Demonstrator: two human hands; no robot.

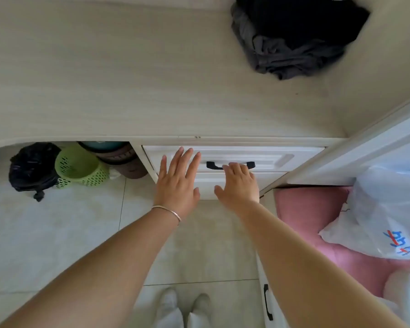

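Observation:
A white drawer front with a black handle sits under the pale wooden desktop. My left hand is spread flat with straight fingers over the drawer's left part; a thin bracelet circles its wrist. My right hand reaches the handle, its fingers bent over the handle's middle and hiding it. Whether those fingers actually hook round the handle, I cannot tell.
A heap of dark clothes lies on the desktop at the back right. Under the desk stand a green basket and a black bag. At the right are a pink cushion, a white plastic bag and an open white door.

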